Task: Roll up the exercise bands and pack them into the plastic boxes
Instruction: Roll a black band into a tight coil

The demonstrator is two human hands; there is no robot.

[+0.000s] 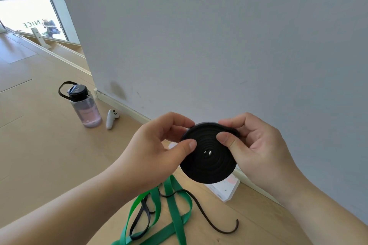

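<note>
From the head camera, both hands are holding the rolled black band (208, 153) up in the air between them. Its flat spiral face is turning toward the camera. The left hand (159, 145) is pinching the coil's left edge with the thumb in front. The right hand (258, 145) is pinching the upper right edge, where the outer wrap is lifting slightly. Neither hand is nearer, as the coil is sitting midway between them.

Below and behind the coil, a white plastic box (229, 191) is lying on the floor against the wall, largely hidden and nearer the right hand. The packing move is probably going downward and slightly rightward. A green band (175, 205) and a thin black band (209, 221) are lying loose on the floor.
</note>
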